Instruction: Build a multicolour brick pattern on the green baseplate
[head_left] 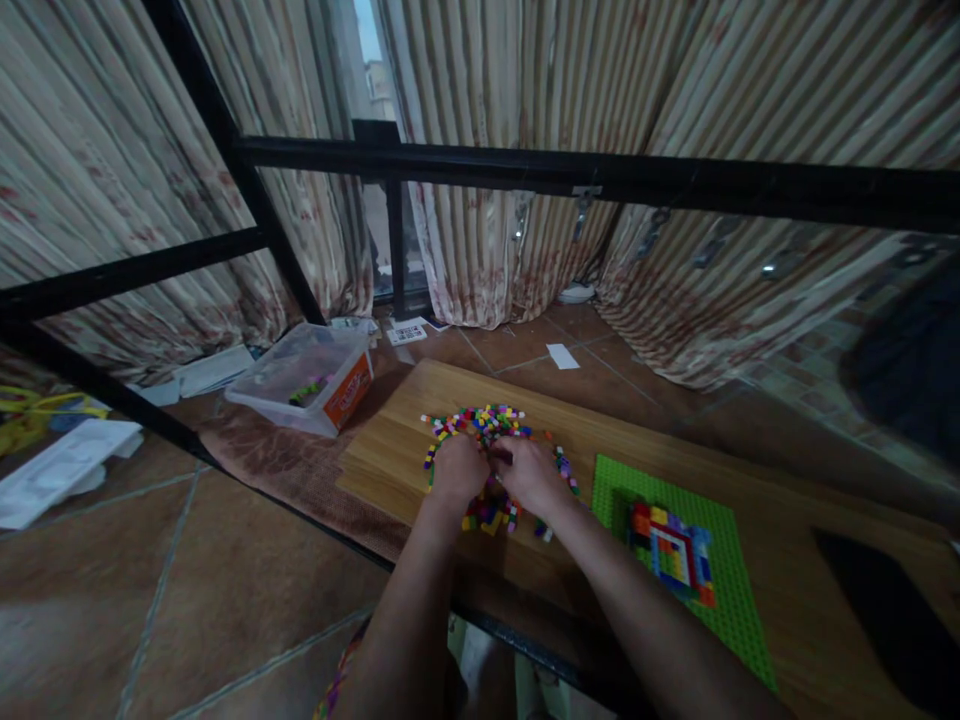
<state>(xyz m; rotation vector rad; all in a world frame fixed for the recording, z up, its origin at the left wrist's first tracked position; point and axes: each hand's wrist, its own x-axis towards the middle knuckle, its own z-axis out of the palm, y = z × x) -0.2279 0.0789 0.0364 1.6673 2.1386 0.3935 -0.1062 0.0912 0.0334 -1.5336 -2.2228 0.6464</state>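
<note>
Nearest the camera, two bare forearms are reaching forward over the edge of a wooden table [787, 600], and the hands are meeting side by side in a heap of small coloured bricks [487, 425]. The left hand [456, 470] is lying knuckles up on the pile with its fingers curled down into the pieces; whether it is pinching one cannot be told. The right hand [531, 472] is just beside it, nearly touching, fingers likewise bent into the bricks, its grip hidden from this angle. The bricks are lying loose and spread flat, which seems to suit picking through them by colour. Just to the right, a green baseplate [720, 600] is sitting flat on the table, carrying a partly built square of nested coloured brick rings [673, 555], close enough to be reached from the pile. Farther off, on the tiled floor, a clear plastic bin [307, 380] is holding a few more pieces, and beyond it striped curtains [480, 240] are hanging behind a black metal frame [600, 180].
</note>
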